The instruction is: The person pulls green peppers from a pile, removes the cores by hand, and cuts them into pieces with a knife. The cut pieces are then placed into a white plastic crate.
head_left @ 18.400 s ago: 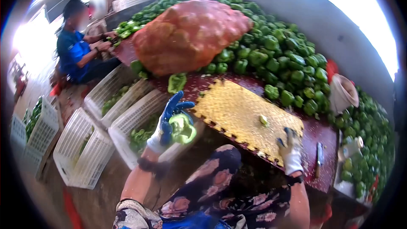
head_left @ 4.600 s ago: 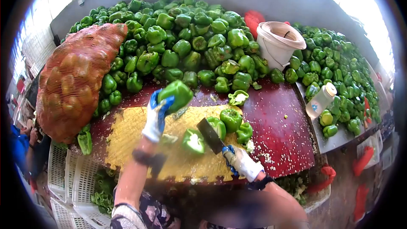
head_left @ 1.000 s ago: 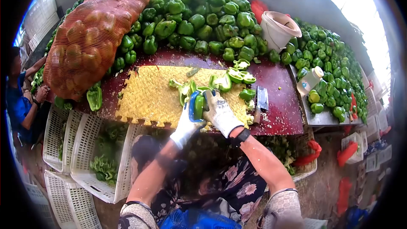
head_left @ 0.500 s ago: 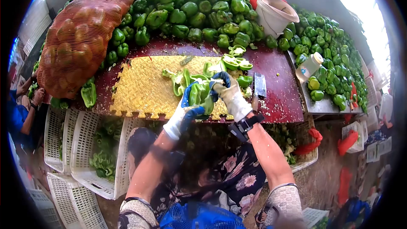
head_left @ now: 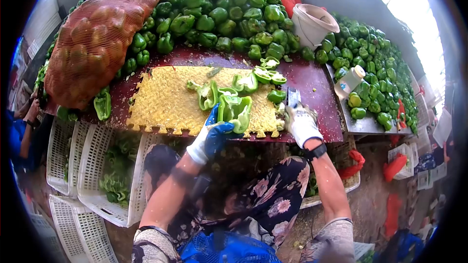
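Observation:
My left hand (head_left: 212, 139), in a white and blue glove, is closed on an opened green bell pepper (head_left: 238, 112), its hollow inside facing up over the front edge of the yellow mat (head_left: 165, 97). To the right, my right hand (head_left: 302, 122) is wrapped round the handle of a knife (head_left: 294, 96); its broad blade points away from me on the dark red tabletop (head_left: 317, 87). The handle itself is mostly hidden by the glove. Cut pepper pieces (head_left: 245, 83) lie on the mat beyond my left hand.
Whole green peppers (head_left: 219, 14) are heaped along the back. A full red mesh sack (head_left: 95, 44) stands at the left. A white bucket (head_left: 313, 27) and a bottle (head_left: 350, 82) are at the right. White crates (head_left: 90, 180) sit below; another person's arm (head_left: 27, 134) is far left.
My right hand has left the pepper, moved right and closed on the knife's handle. The pepper stays in my left hand, now showing its open inside.

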Demonstrator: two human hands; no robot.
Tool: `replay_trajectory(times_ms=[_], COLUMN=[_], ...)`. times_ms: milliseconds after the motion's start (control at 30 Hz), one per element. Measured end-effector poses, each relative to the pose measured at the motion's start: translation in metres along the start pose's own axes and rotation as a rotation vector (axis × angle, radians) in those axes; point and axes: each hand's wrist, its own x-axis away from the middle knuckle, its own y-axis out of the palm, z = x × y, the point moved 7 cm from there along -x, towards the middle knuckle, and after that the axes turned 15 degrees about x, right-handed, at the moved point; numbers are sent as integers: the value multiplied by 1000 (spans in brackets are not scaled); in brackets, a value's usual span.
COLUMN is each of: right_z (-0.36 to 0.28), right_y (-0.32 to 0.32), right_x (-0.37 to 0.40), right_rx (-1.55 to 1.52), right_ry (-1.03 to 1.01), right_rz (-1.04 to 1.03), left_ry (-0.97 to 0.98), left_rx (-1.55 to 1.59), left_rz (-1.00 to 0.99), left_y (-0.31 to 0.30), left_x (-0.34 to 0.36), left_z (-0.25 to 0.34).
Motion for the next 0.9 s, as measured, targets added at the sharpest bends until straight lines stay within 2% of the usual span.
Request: replay_trajectory(times_ms=[33, 67, 133, 200, 233, 267, 333, 367, 400, 433, 467, 533, 567, 600, 667, 700, 733, 767, 800, 833, 867, 900], right_z=[4, -6, -29, -66, -86, -98, -112, -116, -119, -122, -123, -122, -122, -119, -116, -105, -100, -92, -85, -75, -70, -64], right_y=[4, -15, -43, -59, -77, -52, -50, -55, -54, -52, -54, -52, -60, -57, -46, -47, -35, -40, -43, -38, -37, -25], right_x=[2, 7, 14, 17, 21, 13, 21, 20, 17, 16, 15, 14, 21, 20, 15, 20, 17, 17, 17, 13, 9, 6], right_rx=[-10, 14, -549, -335, -180, -127, 95, 94, 86, 79, 79, -35, -75, -75, -278, -609, -952, -1030, -1106, -1043, -802, -738], right_ry=[7, 1, -124, -161, -137, -164, -145, -150, -170, -187, -187, -161, -191, -190, -245, -114, -4, 26, 54, 112, 31, 33], right_rz=[-17, 155, 271, 295, 222, 234, 342, 347, 263, 176, 175, 82, 272, 273, 86, 40, -180, -190, -201, -78, -9, -14], left_ry=[38, 37, 78, 94, 129, 167, 148, 185, 222, 247, 247, 440, 440, 453, 472, 302, 136, 127, 139, 84, 25, 153], left_rx=[-7, -3, -89, -165, -244, -321, -305, -380, -452, -420, -420, -533, -534, -584, -636, -443, -249, -111, -111, 102, 314, 359], left_rz=[-36, -48, -14, -44, -73, -101, -73, -59, -42, -51, -50, -66, -67, -63, -60, -10, 41, 48, 51, 73, 91, 125], left_y=[2, 4, 1, 3, -3, -9, -6, -7, -7, -12, -17, -20, -23, -25, -18, -11, -9, -12, -18, -30, -39, -38], left_x=[-1, -3, -5, -4, -6, -9, -4, -3, -2, -3, -4, -1, 0, 1, 10, 19, 25, 30, 35, 41, 47, 59], left_z=[1, -2, -10, -21, -25, -28, -27, -25, -22, -22, -25, -21, -22, -22, -18, -19, -25, -26, -22, -21, -19, -2])
